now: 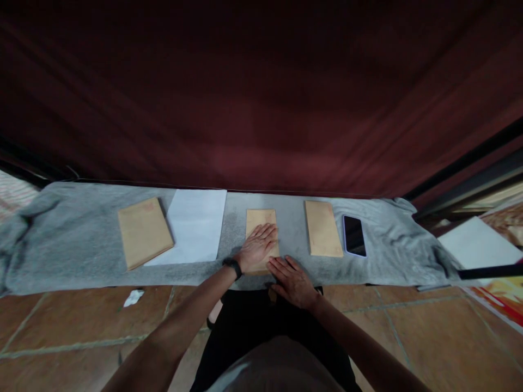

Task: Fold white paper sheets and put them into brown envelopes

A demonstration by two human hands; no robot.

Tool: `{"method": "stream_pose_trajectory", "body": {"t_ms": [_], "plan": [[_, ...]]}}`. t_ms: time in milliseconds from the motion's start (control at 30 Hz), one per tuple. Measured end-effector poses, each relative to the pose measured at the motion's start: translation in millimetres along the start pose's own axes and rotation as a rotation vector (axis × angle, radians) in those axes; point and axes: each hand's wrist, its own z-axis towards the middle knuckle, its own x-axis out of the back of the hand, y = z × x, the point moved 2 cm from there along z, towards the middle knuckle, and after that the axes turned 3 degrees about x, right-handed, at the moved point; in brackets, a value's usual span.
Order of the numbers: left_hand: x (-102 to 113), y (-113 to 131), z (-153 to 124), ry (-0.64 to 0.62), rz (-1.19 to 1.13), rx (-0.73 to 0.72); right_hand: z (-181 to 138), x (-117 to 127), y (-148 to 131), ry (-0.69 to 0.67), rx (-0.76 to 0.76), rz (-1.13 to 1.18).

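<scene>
A tan paper envelope [259, 215] lies lengthwise in front of me on the grey cloth. Flat on its middle rests my left hand [257, 245], fingers stretched out and pointing to the upper right. My right hand [295, 283] is at the envelope's lower right corner, fingertips touching its edge and the palm over the near edge of the cloth. Its fingers are extended, and neither hand grips anything. Parts of the envelope are hidden under my left hand. To the right lies another tan envelope [324, 228], apart from both hands.
A stack of tan envelopes [145, 233] overlaps white paper [198, 226] on the left. A phone [354, 236] lies at the right. Grey cloth [81, 234] covers the narrow surface. Dark red fabric [261, 125] rises behind it. A white scrap [133, 297] lies on the tiled floor.
</scene>
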Motion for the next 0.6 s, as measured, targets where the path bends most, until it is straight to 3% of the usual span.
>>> {"method": "stream_pose_trajectory", "body": {"t_ms": [133,267,400,600], "plan": [[-6,-2,26,0.045,0.015,0.013,2,2,0,0.006,-0.011,0.012],[-7,-3,29,0.038,0.029,0.023,3,0,1,0.006,-0.030,0.027],[-7,-1,6,-0.009,0.030,-0.034,2,-3,2,-0.011,-0.040,0.058],[4,6,-57,-0.031,-0.023,-0.112,0,-5,1,0.061,-0.034,0.057]]}}
